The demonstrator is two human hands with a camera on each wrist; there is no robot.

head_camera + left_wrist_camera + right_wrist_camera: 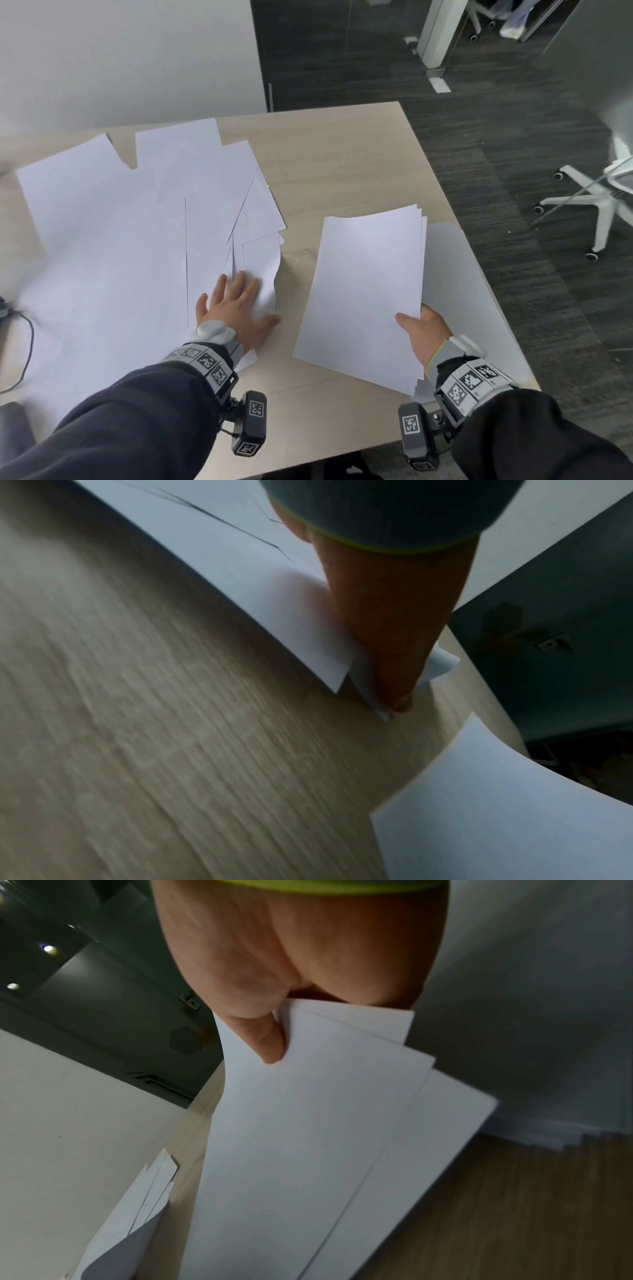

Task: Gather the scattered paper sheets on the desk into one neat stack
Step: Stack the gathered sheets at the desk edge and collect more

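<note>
Risk of creasing sheets (137,240) under flat left fingers (236,284), and of fanned stack (363,294) slipping from pinching right fingers (406,320).

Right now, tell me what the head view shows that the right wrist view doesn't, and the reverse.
Only the head view shows the left hand lying flat with spread fingers on the scattered sheets, the black cable and the white chair. Only the right wrist view shows ceiling lights. Both show the right hand gripping the gathered bundle by a corner, thumb on top, and another pile on the desk beyond it.
</note>
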